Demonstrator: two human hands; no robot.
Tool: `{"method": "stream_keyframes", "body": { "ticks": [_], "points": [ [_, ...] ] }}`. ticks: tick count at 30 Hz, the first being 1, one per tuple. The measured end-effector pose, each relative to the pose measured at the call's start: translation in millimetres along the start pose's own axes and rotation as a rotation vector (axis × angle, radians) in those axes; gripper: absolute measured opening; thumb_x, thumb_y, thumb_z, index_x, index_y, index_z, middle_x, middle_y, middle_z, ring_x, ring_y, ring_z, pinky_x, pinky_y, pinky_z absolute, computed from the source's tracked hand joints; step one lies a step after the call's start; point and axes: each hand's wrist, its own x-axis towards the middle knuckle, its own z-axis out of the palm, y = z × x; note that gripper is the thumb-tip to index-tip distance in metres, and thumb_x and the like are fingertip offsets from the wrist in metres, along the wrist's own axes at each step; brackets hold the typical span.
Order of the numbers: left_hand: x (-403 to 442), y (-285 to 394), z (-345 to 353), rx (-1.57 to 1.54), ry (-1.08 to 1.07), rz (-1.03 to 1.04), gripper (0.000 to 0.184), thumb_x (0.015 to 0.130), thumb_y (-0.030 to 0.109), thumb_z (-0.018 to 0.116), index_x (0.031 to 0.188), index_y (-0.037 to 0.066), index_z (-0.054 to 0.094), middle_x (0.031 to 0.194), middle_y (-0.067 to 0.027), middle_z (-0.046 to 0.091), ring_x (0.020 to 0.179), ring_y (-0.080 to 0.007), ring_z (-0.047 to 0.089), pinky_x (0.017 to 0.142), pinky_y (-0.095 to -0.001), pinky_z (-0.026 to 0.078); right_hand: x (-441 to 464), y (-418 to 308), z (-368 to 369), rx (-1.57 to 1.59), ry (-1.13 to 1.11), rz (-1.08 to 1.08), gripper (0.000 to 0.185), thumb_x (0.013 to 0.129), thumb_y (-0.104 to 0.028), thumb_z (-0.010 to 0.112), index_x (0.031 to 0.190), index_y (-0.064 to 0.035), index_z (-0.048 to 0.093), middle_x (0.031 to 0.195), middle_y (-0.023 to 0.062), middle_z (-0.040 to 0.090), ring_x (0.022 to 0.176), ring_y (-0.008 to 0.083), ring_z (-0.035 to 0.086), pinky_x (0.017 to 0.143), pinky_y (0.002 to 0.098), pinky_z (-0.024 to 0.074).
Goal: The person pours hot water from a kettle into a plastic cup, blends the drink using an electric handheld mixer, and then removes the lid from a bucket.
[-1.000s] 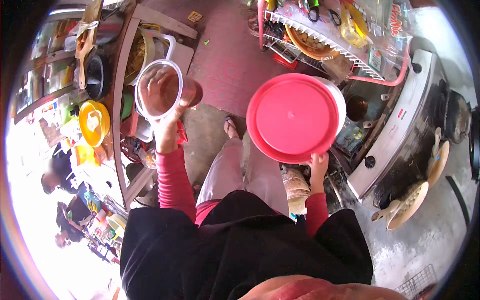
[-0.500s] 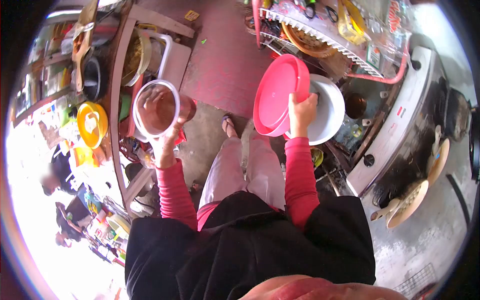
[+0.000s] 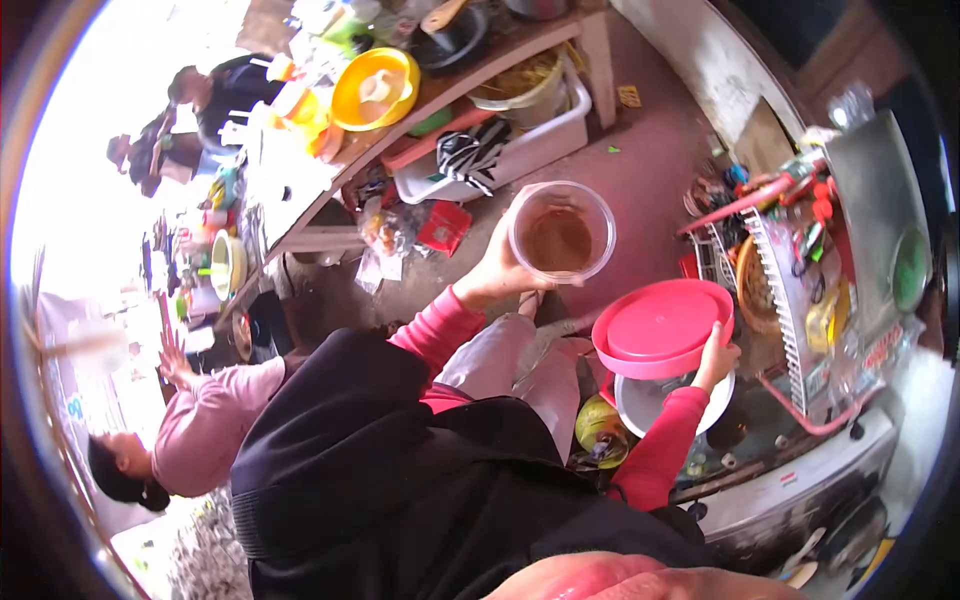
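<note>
My left hand point(image 3: 500, 258) is closed round a clear plastic tub point(image 3: 604, 232) with something brown inside; its round mouth faces up towards me. To the right, my right hand point(image 3: 717, 362) grips the rim of a red-pink round lid point(image 3: 665, 318), fingers mostly hidden beyond the edge. Just below and partly behind the lid shows a white bucket point(image 3: 655, 405); whether my right hand touches it too, I cannot tell. The tub and lid are apart, both in front of my body.
At the upper left a table point(image 3: 330, 185) bears a yellow bowl point(image 3: 350, 100) and clutter. Under it stands a white bin point(image 3: 555, 130). A wire rack point(image 3: 775, 270) and a stove point(image 3: 790, 480) are at right. Another person point(image 3: 225, 415) stands at left, with more people farther off.
My view has swung to the left, bringing the other person and the table into sight. The tub and lid are closer together; both hands keep their hold.
</note>
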Motion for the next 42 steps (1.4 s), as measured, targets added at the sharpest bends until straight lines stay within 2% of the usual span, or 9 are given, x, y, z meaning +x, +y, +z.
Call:
{"method": "stream_keyframes", "body": {
  "ticks": [12,20,24,26,34,36,38,40,42],
  "points": [
    [-16.8,12.4,-67.7,-0.164,0.286,0.059,0.089,0.06,0.022,0.087,0.128,0.003,0.034,0.119,-0.0133,0.052,0.114,-0.0229,0.051,0.101,-0.0366,0.038,31.4,3.2,5.5,-0.111,-0.173,0.031,0.098,0.071,-0.074,0.056,0.131,0.0024,0.039,0.125,0.0264,0.052,0.115,0.0402,0.052,0.097,0.0467,0.0407],
    [-34.7,24.0,-117.2,-0.318,0.522,0.104,0.081,0.068,0.04,0.079,0.129,0.004,0.039,0.123,-0.0129,0.052,0.116,-0.0233,0.05,0.099,-0.0384,0.041,7.1,-5.0,1.7,-0.172,-0.117,-0.033,0.098,0.074,-0.07,0.057,0.133,0.0052,0.036,0.128,0.0286,0.048,0.118,0.041,0.049,0.099,0.0472,0.0395],
    [-35.8,31.7,-147.6,-0.358,0.507,0.14,0.08,0.075,0.044,0.073,0.131,0.003,0.035,0.124,-0.0178,0.054,0.115,-0.0277,0.053,0.098,-0.0408,0.044,2.8,-6.6,4.3,-0.134,-0.074,-0.055,0.098,0.074,-0.068,0.058,0.134,0.0059,0.036,0.13,0.0285,0.047,0.119,0.0408,0.048,0.1,0.0468,0.039],
    [-37.8,32.3,-162.4,-0.213,0.472,0.187,0.081,0.081,0.057,0.061,0.136,0.003,0.034,0.132,-0.0185,0.047,0.121,-0.0285,0.049,0.099,-0.0413,0.043,-0.4,-7.5,2.9,-0.105,-0.027,-0.104,0.097,0.074,-0.065,0.062,0.134,0.0063,0.035,0.132,0.0284,0.045,0.121,0.0405,0.047,0.101,0.0469,0.0381],
    [-31.9,38.7,-220.5,-0.211,0.437,0.136,0.089,0.076,0.062,0.063,0.139,0.007,0.031,0.135,-0.0206,0.044,0.126,-0.0348,0.043,0.103,-0.0455,0.039,-44.1,-21.6,-13.7,-0.167,0.238,-0.258,0.081,0.076,-0.05,0.069,0.13,0.0047,0.042,0.128,0.0262,0.049,0.118,0.039,0.049,0.099,0.0472,0.0391],
    [-32.0,34.4,-242.0,-0.261,0.413,0.136,0.088,0.075,0.057,0.068,0.137,0.006,0.033,0.134,-0.0197,0.045,0.125,-0.0327,0.044,0.103,-0.0446,0.04,-76.0,-27.5,-12.3,-0.208,0.307,-0.256,0.075,0.076,-0.045,0.07,0.128,0.0035,0.045,0.126,0.0252,0.05,0.116,0.039,0.05,0.098,0.0472,0.04],
    [-27.3,34.7,-260.9,0.239,0.374,0.224,0.091,0.068,0.047,0.079,0.134,0.004,0.035,0.13,-0.018,0.049,0.122,-0.0302,0.048,0.102,-0.0424,0.041,-107.6,-39.1,-8.5,-0.152,0.42,-0.344,0.062,0.077,-0.034,0.071,0.123,0.0018,0.049,0.123,0.0235,0.053,0.113,0.0385,0.051,0.095,0.0478,0.0411],
    [-28.3,49.4,-251.0,0.061,0.259,0.222,0.096,0.052,0.025,0.092,0.128,0.001,0.039,0.122,-0.0143,0.055,0.113,-0.0238,0.054,0.1,-0.0375,0.042,-151.6,-58.5,-3.5,-0.045,0.412,-0.427,0.05,0.078,-0.026,0.069,0.118,-0.0004,0.054,0.117,0.0223,0.055,0.11,0.0388,0.051,0.095,0.0475,0.0402],
    [-28.8,49.9,-254.9,0.141,0.226,0.17,0.096,0.05,0.022,0.093,0.127,0.0,0.04,0.122,-0.0136,0.056,0.113,-0.0225,0.054,0.1,-0.0371,0.042,-176.4,-56.8,17.0,-0.009,0.469,-0.552,0.049,0.078,-0.025,0.069,0.118,-0.0018,0.054,0.116,0.0213,0.056,0.109,0.0386,0.051,0.095,0.0474,0.0395]
  ]
}}
